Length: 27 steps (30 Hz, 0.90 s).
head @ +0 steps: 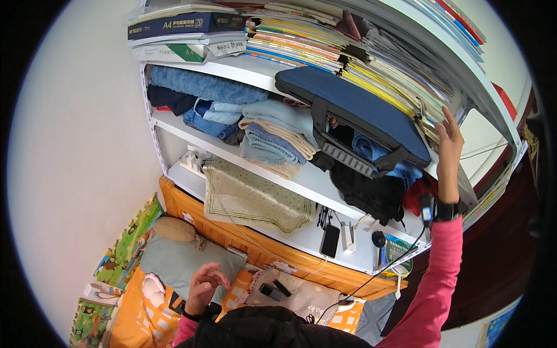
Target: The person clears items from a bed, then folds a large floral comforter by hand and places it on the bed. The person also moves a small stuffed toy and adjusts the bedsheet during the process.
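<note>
My right hand is raised on the right, fingers extended beside a stack of papers and booklets; whether the fingertips touch it I cannot tell. Just left of that hand, a dark blue laptop bag with black handles leans across the shelf front. Blue cloth shows through its handle gap. Lower left, my left hand hangs over the bed with curled, parted fingers and nothing in it. Behind it lies a grey-green pillow. A black band sits on each wrist.
The metal shelf rack holds folded towels, dark clothes, magazines and paper packs. A patterned cloth drapes over the lower shelf near a smartphone. A black cable runs from my right wrist.
</note>
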Motion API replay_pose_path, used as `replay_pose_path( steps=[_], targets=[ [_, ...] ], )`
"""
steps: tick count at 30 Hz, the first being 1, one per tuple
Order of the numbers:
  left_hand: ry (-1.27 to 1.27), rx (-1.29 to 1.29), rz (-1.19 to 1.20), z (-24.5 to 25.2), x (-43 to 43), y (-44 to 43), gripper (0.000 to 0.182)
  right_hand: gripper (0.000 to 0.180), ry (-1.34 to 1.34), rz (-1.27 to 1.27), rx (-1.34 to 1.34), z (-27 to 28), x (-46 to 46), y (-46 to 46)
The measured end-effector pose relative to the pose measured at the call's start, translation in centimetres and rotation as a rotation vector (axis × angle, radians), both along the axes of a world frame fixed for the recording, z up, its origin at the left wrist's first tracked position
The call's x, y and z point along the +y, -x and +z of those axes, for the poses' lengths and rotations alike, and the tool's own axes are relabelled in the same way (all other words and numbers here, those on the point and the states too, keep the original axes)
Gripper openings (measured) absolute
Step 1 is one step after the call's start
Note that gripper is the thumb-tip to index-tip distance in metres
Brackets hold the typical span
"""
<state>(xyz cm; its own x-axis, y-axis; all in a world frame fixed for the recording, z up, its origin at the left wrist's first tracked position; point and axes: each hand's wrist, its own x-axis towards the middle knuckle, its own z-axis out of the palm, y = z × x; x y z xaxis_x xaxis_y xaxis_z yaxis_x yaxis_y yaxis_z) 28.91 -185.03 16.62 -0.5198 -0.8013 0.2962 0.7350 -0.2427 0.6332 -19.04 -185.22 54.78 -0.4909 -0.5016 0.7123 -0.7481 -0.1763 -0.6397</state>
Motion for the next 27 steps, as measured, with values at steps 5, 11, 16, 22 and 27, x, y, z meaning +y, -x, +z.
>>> replay_pose_path(
  steps=[5, 11, 16, 22, 27],
  targets=[
    [-0.057, -0.051, -0.04, 0.4, 0.2, 1.2, 0.054, 0.048, -0.329, 0.008, 1.146, -2.3, 2.0, -8.0],
    [-0.074, -0.04, -0.074, 0.7, 0.5, 2.1, 0.053, 0.036, -0.151, -0.077, 1.093, -2.3, -1.7, -8.5],
    [-0.125, -0.04, -0.03, -1.1, 1.0, 0.7, 0.049, 0.025, -0.127, -0.106, 1.05, -9.1, 4.2, -11.0],
    [-0.305, -0.104, 0.007, -5.3, 1.0, -1.3, 0.045, 0.028, -0.594, 0.761, 0.749, -31.3, -0.5, -17.7],
    [-0.428, -0.145, 0.106, -8.7, 2.2, -4.2, 0.043, 0.056, -0.651, 0.484, 0.875, -39.0, -12.7, -18.0]
  ],
)
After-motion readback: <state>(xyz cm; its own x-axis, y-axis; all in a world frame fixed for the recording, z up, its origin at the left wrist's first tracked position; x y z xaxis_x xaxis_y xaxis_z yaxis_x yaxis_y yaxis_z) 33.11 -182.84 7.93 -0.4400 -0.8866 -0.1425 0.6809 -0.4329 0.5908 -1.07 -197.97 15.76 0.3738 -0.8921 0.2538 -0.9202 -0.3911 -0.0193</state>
